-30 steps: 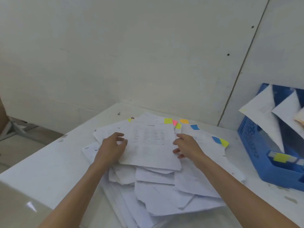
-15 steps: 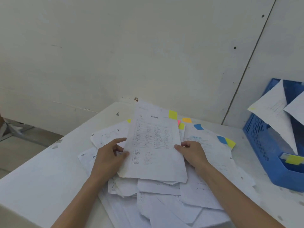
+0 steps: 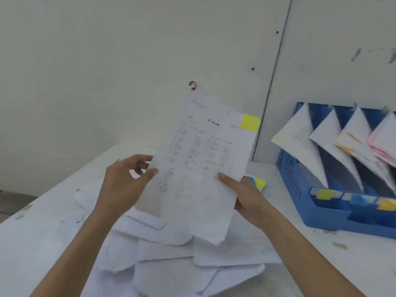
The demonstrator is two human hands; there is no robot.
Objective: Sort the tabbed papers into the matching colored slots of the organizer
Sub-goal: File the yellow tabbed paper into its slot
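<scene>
Presently a sheet (image 3: 199, 168) is held in the air above the pile (image 3: 171, 254), tilted to the right, left of the organizer (image 3: 300, 189) and apart from it.

Sheet: thin white paper, rectangular, slightly crumpled, lower corner curled. A square yellow tab (image 3: 249, 122) is stuck at its top right corner. A printed table with rows of small text is seen; the print is too blurred to be read.

Left hand (image 3: 124, 185): the fingers are curled, the thumb tip is laid on the sheet's left edge; a light pinch is indicated.
Right hand (image 3: 246, 196): the thumb is pressed flat on the front near the right edge, the fingers are hidden behind the sheet; the sheet is gripped.

Pile: loose white sheets, overlapped and creased, spread on a white table (image 3: 32, 243). Blue and yellow tabs (image 3: 258, 182) are seen beside the right hand.

Organizer: blue plastic, perforated side wall, upright dividers. White, orange-edged and pink papers are leaned in its slots. Front labels are marked yellow (image 3: 323, 194), blue (image 3: 360, 199) and orange (image 3: 386, 204); no writing on them can be read.
</scene>
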